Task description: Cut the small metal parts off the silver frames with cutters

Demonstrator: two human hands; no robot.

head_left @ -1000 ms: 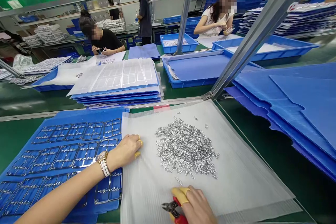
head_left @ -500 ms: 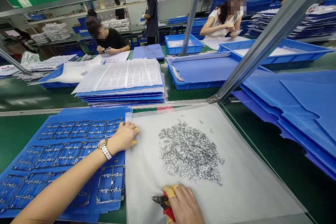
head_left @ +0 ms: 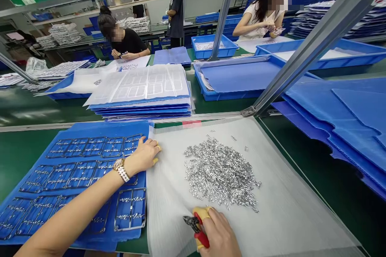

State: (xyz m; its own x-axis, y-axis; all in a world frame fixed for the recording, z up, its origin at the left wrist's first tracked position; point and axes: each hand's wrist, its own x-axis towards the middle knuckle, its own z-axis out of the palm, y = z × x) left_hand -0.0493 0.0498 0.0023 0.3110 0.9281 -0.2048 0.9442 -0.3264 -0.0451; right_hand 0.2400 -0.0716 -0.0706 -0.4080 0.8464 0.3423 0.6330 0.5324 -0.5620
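- Pile of small silvery pieces: loose, spread on the white sheet; it lies just beyond my right hand and to the right of my left hand, apart from both. A few stray pieces sit by its far edge.
- White sheet: laid on the green worktop, under the pile, its surface creased between my hands.
- Left hand: fingers bent, at the left edge of the white sheet; I cannot tell whether they pinch it. Watch at the wrist.
- Right hand: closed around the cutters, near the sheet's front edge.
- Cutters: red handles, dark head pointing left, away from the pile.
- Yellow finger covers: on both hands.
- Dark frames: three rows on the blue sheet, left of the white sheet, partly beneath my left forearm.
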